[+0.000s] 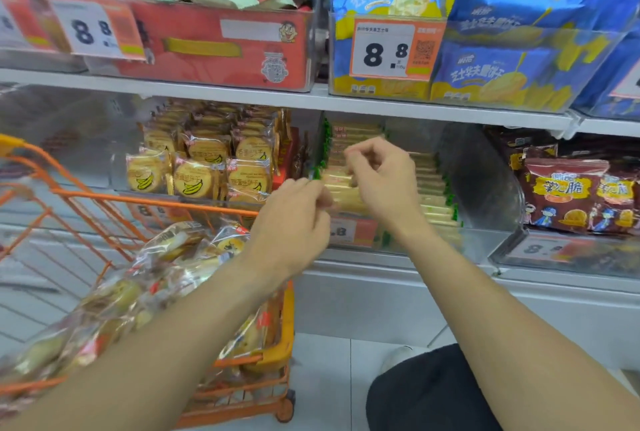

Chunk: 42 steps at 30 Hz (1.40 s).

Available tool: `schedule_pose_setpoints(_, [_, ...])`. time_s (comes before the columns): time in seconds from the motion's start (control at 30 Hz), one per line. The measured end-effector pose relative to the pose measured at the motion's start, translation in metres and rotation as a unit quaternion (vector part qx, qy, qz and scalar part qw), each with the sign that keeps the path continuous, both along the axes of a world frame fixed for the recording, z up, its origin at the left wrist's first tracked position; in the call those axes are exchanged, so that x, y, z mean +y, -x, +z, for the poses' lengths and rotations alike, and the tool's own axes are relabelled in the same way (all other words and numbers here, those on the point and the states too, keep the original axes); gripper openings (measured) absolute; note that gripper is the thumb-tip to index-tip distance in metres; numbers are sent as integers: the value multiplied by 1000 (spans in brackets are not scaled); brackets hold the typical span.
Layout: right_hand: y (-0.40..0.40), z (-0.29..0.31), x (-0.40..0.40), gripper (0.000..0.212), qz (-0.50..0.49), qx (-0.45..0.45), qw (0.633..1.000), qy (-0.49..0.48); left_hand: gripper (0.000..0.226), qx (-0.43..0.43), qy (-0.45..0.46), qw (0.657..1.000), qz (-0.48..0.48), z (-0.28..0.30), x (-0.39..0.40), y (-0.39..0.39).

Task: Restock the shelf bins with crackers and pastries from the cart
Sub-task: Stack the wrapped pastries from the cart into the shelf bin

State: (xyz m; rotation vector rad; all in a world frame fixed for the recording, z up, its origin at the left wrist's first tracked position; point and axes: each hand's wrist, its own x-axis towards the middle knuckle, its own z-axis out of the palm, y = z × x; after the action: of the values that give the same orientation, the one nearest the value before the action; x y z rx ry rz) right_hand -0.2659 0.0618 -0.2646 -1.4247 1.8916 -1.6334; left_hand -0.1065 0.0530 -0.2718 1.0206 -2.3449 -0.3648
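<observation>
Cream cracker packets with green ends (433, 188) stand in rows in a clear shelf bin (485, 184) on the lower shelf. My left hand (294, 219) is at the front left of that bin and pinches the end of a front packet. My right hand (381, 177) hovers over the middle of the rows with curled fingers; I see nothing in it. The orange cart (156, 201) stands at the lower left, heaped with clear bags of round pastries (173, 257). My left forearm crosses over them.
Banana biscuit packs (194, 177) fill the bin to the left. Dark red snack bags (568, 195) fill the bin to the right. On the upper shelf stand a red box (214, 46) and blue wafer bags (485, 70). My knee in black (433, 392) is at the bottom.
</observation>
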Motion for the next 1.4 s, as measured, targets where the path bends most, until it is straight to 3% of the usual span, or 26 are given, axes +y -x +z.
schedule_pose_setpoints(0.1, [-52, -21, 5, 18, 102, 1, 994, -46, 16, -57, -36, 997, 41, -9, 2, -42])
schedule_pose_setpoints(0.17, [-84, -39, 10, 14, 140, 13, 988, -57, 28, -119, -52, 990, 59, -18, -1, -70])
schedule_pose_setpoints(0.33, [-124, -69, 15, 10, 121, 24, 991, -55, 37, -168, -82, 976, 109, -30, -15, -125])
schedule_pose_setpoints(0.4, [-128, -70, 12, 9, 104, 10, 993, -63, 41, -179, -113, 974, 86, -31, -25, -136])
schedule_pose_setpoints(0.53, [-141, -71, 4, 6, 122, 84, 986, -80, 40, -206, -162, 965, 12, -29, -43, -148])
schedule_pose_setpoints(0.67, [-162, -75, -8, 3, 147, 162, 970, -111, 65, -291, -200, 932, -80, -18, -58, -166])
schedule_pose_setpoints(0.77, [-182, -79, -17, 11, 160, 240, 949, -125, 64, -335, -208, 913, -101, -12, -79, -180])
schedule_pose_setpoints(0.9, [-206, -79, -31, 17, 163, 232, 951, -120, 66, -356, -196, 908, -106, -9, -103, -202])
schedule_pose_setpoints(1.17, [-256, -81, -67, 30, 148, 211, 959, -116, 66, -339, -184, 918, -93, 3, -137, -269])
schedule_pose_setpoints(1.27, [-279, -81, -74, 31, 140, 192, 966, -103, 65, -246, -210, 942, -90, 10, -150, -303])
schedule_pose_setpoints(1.4, [-309, -79, -80, 40, 129, 147, 976, -96, 69, -109, -286, 945, -112, 7, -161, -346])
